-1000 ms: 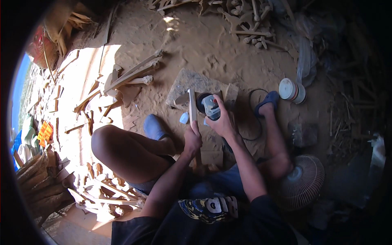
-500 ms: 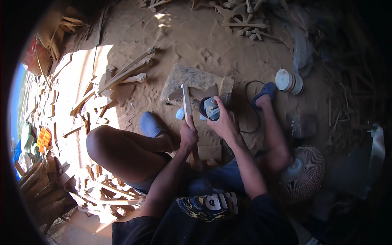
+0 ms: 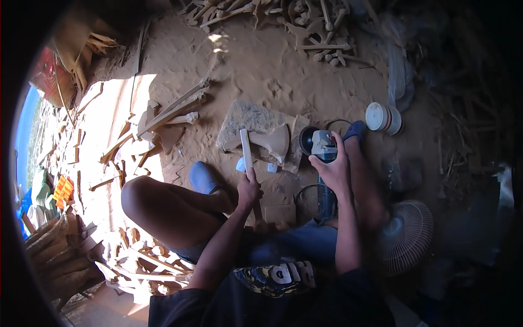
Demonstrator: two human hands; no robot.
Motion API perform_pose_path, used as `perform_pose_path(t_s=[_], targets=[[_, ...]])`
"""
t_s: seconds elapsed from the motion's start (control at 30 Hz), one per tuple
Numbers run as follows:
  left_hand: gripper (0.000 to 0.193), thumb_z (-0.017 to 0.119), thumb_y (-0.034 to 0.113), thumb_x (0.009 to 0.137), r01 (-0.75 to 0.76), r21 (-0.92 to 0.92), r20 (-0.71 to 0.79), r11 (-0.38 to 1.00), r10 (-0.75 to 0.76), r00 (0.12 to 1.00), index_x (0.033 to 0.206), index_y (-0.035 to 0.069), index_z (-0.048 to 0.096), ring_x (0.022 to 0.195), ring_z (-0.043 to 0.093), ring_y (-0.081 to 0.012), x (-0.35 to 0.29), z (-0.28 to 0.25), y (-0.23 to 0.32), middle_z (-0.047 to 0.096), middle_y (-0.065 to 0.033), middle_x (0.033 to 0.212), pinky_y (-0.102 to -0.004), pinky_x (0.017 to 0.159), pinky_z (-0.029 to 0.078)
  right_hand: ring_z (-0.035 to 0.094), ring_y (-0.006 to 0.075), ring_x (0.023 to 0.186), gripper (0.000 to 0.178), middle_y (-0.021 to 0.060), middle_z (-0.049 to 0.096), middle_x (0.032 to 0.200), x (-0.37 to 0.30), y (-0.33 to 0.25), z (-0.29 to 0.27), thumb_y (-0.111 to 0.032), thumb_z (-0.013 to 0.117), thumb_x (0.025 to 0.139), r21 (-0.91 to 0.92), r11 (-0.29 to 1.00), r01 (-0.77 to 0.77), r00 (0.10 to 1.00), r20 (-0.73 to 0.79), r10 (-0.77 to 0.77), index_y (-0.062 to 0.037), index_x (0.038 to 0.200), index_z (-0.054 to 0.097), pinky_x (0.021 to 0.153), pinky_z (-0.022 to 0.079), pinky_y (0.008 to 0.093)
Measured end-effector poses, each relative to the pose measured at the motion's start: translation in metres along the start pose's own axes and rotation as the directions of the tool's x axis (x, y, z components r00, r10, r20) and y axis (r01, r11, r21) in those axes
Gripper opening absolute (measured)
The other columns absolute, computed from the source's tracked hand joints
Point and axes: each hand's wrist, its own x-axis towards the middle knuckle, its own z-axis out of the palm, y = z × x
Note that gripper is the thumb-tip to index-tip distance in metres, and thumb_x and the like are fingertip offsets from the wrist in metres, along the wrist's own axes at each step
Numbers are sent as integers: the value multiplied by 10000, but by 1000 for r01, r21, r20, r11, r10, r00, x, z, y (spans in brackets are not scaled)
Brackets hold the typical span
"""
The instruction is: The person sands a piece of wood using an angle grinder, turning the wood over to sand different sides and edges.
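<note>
My left hand [image 3: 249,191] is closed around a long, pale, flat-sided bar [image 3: 246,150], which points away from me. My right hand [image 3: 334,171] grips an angle grinder [image 3: 327,203] by its head end, with the round dark guard [image 3: 308,139] turned left. Tool and bar are apart. Beyond the bar's far end lies a worn stone block [image 3: 237,117]. A flared, bone-like piece [image 3: 277,143] rests on that block, partly behind the bar. Two small bluish-white pieces sit at the block's near edge, one [image 3: 272,167] between my hands.
Long knobby bone-like pieces [image 3: 173,109] lie on the sandy ground at left, with heaps far off [image 3: 321,32] and near left [image 3: 147,261]. A white tub [image 3: 377,116] stands by my right foot. A round fan [image 3: 409,237] is at my right, and a dark cord [image 3: 305,192] loops near the grinder.
My right hand has moved right with the grinder, away from the bar, uncovering the flared piece on the block. The left hand still holds the bar. The whole view has shifted slightly.
</note>
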Motion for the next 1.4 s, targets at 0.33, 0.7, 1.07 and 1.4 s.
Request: perform_pose_path(t_s=[0.33,0.7,1.07,1.4], targets=[[343,704,207,973,-395,392,17,831,422,906,1180,-24,557,711,589,-202,21,-11,23,635,-118,805,-418,669,502,680,222,990,652,107,645,1210,4,96,-64,-213,798,918,719,689,-90,981,-57,188,-102,1490,506,844,586,371],[316,665,272,873,-597,748,664,-291,307,682,1181,236,729,1153,655,-309,112,-11,221,716,-102,1119,-564,973,498,654,259,939,497,118,647,1119,-27,135,-78,-366,671,1007,972,186,-142,974,103,201,-83,1390,529,825,575,417],[650,669,492,927,-679,720,566,-144,688,454,1529,284,541,1521,349,-362,79,36,49,503,-105,1521,-572,1231,255,695,237,954,592,135,679,1064,-21,149,-60,-233,802,911,879,303,-368,898,252,360,-61,1392,505,833,594,407],[595,558,680,979,-729,670,628,-139,630,457,1441,321,664,1507,373,-342,82,17,59,533,-120,1505,-571,1265,205,661,434,1210,979,256,634,1382,4,63,8,-197,870,781,-53,983,179,981,-64,-182,-105,1594,333,1040,515,512]])
